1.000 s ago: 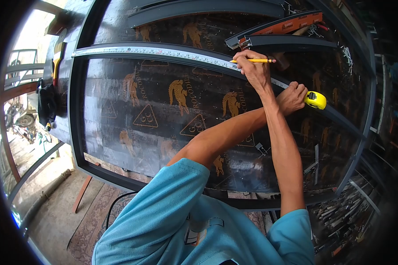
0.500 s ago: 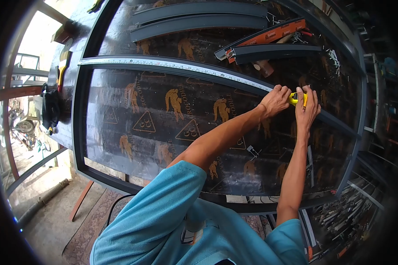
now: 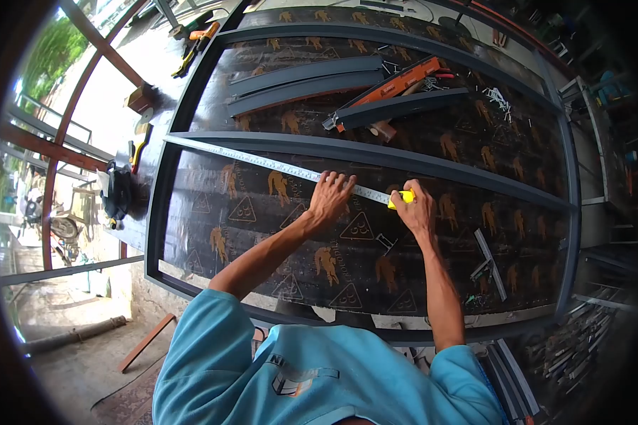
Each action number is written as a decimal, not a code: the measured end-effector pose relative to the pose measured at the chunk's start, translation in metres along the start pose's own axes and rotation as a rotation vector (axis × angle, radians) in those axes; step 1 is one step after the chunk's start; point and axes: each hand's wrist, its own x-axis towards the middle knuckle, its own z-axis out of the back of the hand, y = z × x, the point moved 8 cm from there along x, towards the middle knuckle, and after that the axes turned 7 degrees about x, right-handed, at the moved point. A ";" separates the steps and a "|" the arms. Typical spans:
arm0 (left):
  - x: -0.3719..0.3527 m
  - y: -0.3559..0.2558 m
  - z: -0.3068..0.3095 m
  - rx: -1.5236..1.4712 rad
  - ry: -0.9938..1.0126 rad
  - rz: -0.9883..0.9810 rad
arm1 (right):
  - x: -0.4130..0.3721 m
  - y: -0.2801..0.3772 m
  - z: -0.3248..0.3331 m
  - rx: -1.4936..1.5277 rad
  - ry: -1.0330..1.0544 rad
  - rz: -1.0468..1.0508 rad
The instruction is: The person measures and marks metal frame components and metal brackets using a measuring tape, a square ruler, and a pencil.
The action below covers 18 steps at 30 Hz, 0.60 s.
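Observation:
My right hand (image 3: 418,207) is closed around the yellow case of a tape measure (image 3: 402,199). From it a long white blade (image 3: 262,164) runs left to the dark grey metal frame's left side (image 3: 161,184). My left hand (image 3: 330,198) has its fingers curled over the blade, partway along. The blade slants just on my side of the frame's middle bar (image 3: 404,157), above the dark printed board (image 3: 298,241). What the blade's far end touches is too small to tell.
Grey channel pieces (image 3: 305,78), an orange-faced length (image 3: 397,81) and loose screws (image 3: 498,103) lie beyond the middle bar. Small metal strips (image 3: 490,265) rest at right. Tools, including orange-handled pliers (image 3: 198,42), sit along the left ledge. Scrap lengths (image 3: 574,347) are piled lower right.
The blade has come off the middle bar towards me and now lies beside it. Both hands have moved left, with my left hand further from the case. The camera view has shifted too.

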 end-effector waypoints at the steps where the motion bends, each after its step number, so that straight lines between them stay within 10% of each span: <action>1: -0.037 0.031 0.000 0.085 0.055 0.030 | -0.023 0.010 -0.002 -0.008 0.007 0.001; 7: -0.217 0.147 0.014 0.102 0.338 0.146 | -0.128 0.014 -0.023 0.057 0.110 -0.158; 18: -0.139 -0.119 0.012 -0.442 0.509 -0.267 | -0.167 0.000 -0.016 -0.005 0.306 -0.422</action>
